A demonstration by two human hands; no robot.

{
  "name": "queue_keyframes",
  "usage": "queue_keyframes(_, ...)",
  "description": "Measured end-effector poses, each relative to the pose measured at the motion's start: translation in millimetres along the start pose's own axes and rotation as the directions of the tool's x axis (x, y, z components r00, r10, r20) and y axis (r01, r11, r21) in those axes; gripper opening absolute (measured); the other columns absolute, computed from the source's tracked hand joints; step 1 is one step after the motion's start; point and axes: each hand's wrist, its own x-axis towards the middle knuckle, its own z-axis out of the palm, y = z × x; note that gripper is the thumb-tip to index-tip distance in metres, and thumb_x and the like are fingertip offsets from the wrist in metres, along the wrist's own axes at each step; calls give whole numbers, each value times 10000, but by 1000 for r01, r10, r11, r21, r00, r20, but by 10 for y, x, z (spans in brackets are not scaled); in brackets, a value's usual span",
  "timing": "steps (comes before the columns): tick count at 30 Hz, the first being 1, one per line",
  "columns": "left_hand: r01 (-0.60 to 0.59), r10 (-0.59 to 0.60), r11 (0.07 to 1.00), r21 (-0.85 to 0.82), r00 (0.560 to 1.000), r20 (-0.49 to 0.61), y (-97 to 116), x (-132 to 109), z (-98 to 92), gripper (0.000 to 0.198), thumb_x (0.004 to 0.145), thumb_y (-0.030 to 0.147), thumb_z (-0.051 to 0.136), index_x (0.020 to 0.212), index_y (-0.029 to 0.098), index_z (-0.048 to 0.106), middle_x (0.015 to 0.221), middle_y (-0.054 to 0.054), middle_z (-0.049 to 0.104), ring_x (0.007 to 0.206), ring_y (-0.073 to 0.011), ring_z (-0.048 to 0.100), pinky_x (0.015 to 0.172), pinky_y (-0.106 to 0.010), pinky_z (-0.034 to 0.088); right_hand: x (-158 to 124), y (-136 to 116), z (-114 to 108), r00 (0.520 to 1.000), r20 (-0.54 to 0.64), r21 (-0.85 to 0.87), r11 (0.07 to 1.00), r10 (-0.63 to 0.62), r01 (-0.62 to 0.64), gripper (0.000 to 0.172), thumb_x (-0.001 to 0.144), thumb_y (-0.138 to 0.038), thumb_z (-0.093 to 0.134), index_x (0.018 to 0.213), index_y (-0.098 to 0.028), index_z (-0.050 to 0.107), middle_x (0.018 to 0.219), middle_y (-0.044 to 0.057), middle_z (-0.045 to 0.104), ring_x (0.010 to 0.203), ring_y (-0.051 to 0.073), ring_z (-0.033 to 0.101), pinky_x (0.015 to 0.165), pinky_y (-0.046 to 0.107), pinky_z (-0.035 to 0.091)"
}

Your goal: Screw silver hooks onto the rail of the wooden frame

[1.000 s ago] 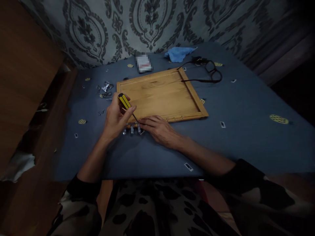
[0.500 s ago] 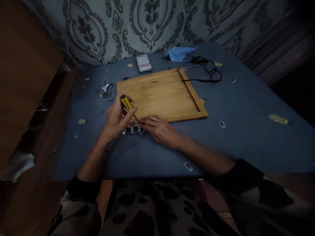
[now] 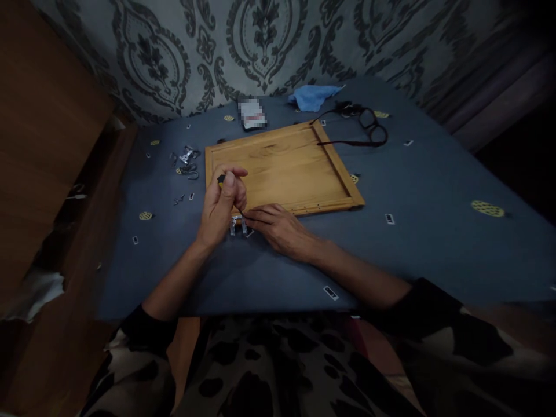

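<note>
My left hand (image 3: 221, 208) is closed around a screwdriver (image 3: 221, 180) with a yellow and black handle, mostly covered by the fingers. Its shaft points down at a shiny metal hinge (image 3: 238, 227) on the near left edge of a framed wooden panel (image 3: 282, 165). Beside the shaft's tip, my right hand (image 3: 281, 231) lies low over the panel's near edge. Its fingers are pressed together, with the fingertips against the hinge. The screwdriver's tip and any screw under it are hidden.
Left of the panel lie loose metal hardware (image 3: 187, 156) and small screws (image 3: 179, 200). Eyeglasses (image 3: 371, 127) rest partly over the panel's far right corner. Behind are a blue cloth (image 3: 313, 97) and a blurred small box (image 3: 252, 113). The patterned blue tablecloth (image 3: 425, 243) extends right.
My left hand has rolled over the screwdriver and shifted slightly right, so the handle is now mostly hidden. The right hand stays at the hinge.
</note>
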Motion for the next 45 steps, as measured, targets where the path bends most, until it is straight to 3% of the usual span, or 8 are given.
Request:
queue_keyframes(5, 30, -33, 997, -72, 998, -47, -22, 1, 103, 560, 865, 761, 669, 760, 217, 586, 558, 63, 329, 471, -93, 244, 436, -246, 219, 8, -4, -12, 1000, 13, -15, 1000, 8, -8, 407, 991, -82, 533, 1343, -186, 709, 1313, 133, 748, 1227, 280, 656, 984, 469, 552)
queue_keyframes(8, 47, -49, 997, -65, 998, -30, -16, 15, 123, 590, 846, 764, 690, 692, 216, 532, 543, 60, 303, 457, -85, 215, 430, -251, 174, 9, -10, -30, 1000, 21, 6, 1000, 14, -14, 416, 980, -79, 540, 1345, -186, 708, 1308, 136, 748, 1220, 283, 655, 975, 471, 551)
queue_keyframes(21, 101, -100, 988, -120, 995, 12, 2, 80, 69, 515, 881, 620, 726, 660, 215, 498, 508, 73, 306, 409, -70, 236, 408, -225, 174, 2, -17, -47, 1000, 31, -16, 1000, 1, 0, 412, 999, -98, 505, 1356, -181, 692, 1347, 128, 732, 1250, 276, 637, 1004, 469, 539)
queue_keyframes(24, 100, -101, 992, -73, 995, -9, 41, 103, 64, 494, 892, 618, 702, 673, 216, 516, 519, 54, 382, 432, -87, 314, 426, -226, 270, -1, -18, -48, 999, 39, -19, 1000, 4, -4, 421, 990, -87, 509, 1365, -162, 685, 1359, 147, 726, 1271, 288, 629, 1019, 486, 529)
queue_keyframes(27, 69, -74, 996, -53, 993, -95, 89, 123, 59, 430, 920, 558, 698, 713, 213, 546, 587, 28, 488, 512, -112, 455, 512, -241, 414, -5, -13, -41, 999, 46, -33, 999, 8, -7, 427, 980, -69, 516, 1363, -154, 684, 1362, 149, 725, 1285, 283, 627, 1035, 471, 519)
queue_keyframes(29, 44, -57, 995, -85, 988, -147, 112, 127, 53, 392, 929, 507, 719, 734, 211, 550, 616, 30, 502, 535, -108, 479, 544, -236, 446, -7, -8, -36, 999, 48, -29, 1000, 9, -7, 429, 981, -63, 508, 1360, -158, 685, 1366, 147, 723, 1291, 277, 625, 1038, 466, 517)
queue_keyframes(36, -104, 55, 984, -146, 950, -308, 150, 104, 74, 502, 961, 517, 699, 659, 203, 450, 500, 90, 277, 402, -59, 232, 391, -182, 238, -12, -2, -40, 999, 50, -12, 1000, 7, -6, 420, 998, -73, 490, 1357, -167, 686, 1360, 142, 724, 1303, 283, 621, 1018, 477, 529)
queue_keyframes(45, -160, 103, 972, -173, 949, -299, 114, 92, 126, 569, 1017, 550, 602, 608, 204, 411, 469, 101, 197, 359, -62, 170, 358, -203, 192, -4, -6, -43, 999, 33, 30, 999, 12, -13, 422, 1008, -88, 496, 1360, -209, 695, 1343, 125, 733, 1277, 280, 635, 1010, 492, 542)
